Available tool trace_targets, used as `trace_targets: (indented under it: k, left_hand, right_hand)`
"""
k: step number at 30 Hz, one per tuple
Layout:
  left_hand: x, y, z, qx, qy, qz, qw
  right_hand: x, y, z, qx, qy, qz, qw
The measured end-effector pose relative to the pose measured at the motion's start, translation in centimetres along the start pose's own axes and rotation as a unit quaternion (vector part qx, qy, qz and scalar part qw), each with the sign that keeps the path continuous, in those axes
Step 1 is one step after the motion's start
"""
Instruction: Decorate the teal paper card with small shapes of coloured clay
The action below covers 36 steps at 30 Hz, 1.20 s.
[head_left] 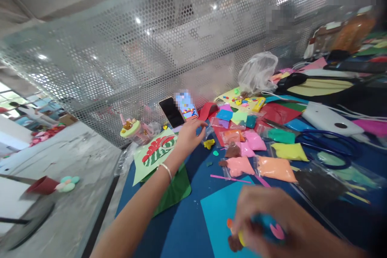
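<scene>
The right hand [272, 221], at six o'clock, has its grip closed round small soft clay pieces [234, 242]: light, squashy, best pinched gently. The left hand [189, 135] reaches toward twelve, fingers spread and holding nothing, near the phone [171, 112] on the counter [187, 225].

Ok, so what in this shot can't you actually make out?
- Head view: the right hand is motion-blurred; the small pieces in its fingers, orange, yellow, brown, cannot be identified.
- The phone screen beyond the left hand is pixelated, so its content is unreadable.
- Top right, the far clutter is blurred and partly pixelated.
- The scissors are partly hidden under clear bags.
- Left edge, the red cup is smeared.
</scene>
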State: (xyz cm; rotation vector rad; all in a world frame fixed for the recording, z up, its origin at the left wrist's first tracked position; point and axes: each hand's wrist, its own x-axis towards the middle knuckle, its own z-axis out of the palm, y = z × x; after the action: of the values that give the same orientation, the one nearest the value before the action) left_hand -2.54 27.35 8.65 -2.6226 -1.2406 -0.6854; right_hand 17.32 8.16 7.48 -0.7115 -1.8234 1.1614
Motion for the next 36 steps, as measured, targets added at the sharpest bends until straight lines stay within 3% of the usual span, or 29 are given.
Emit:
trace_targets:
  k: [2, 4, 9, 19, 36]
  left_hand:
    - [-1.5, 3.4, -1.3, -0.047, 0.047, 0.013, 0.998]
    - [-3.2, 6.4, -2.4, -0.080, 0.093, 0.020, 0.992]
    - [-6.3, 10.4, -3.0, -0.098, 0.145, 0.061, 0.983]
    - [-7.0, 11.1, -2.2, -0.018, 0.138, 0.096, 0.986]
    - [-7.2, 10.7, -1.3, 0.046, 0.133, 0.160, 0.977]
  right_hand:
    - [1.9, 1.9, -0.7, -0.014, 0.128, 0.083, 0.988]
    - [3.2, 3.3, -1.4, -0.004, 0.192, 0.105, 0.976]
    - [3.6, 4.6, -2.2, 0.010, 0.224, 0.097, 0.970]
    - [3.4, 4.3, -2.0, 0.033, 0.231, 0.098, 0.968]
    - [3.6, 4.9, -1.5, 0.192, 0.226, 0.176, 0.939]
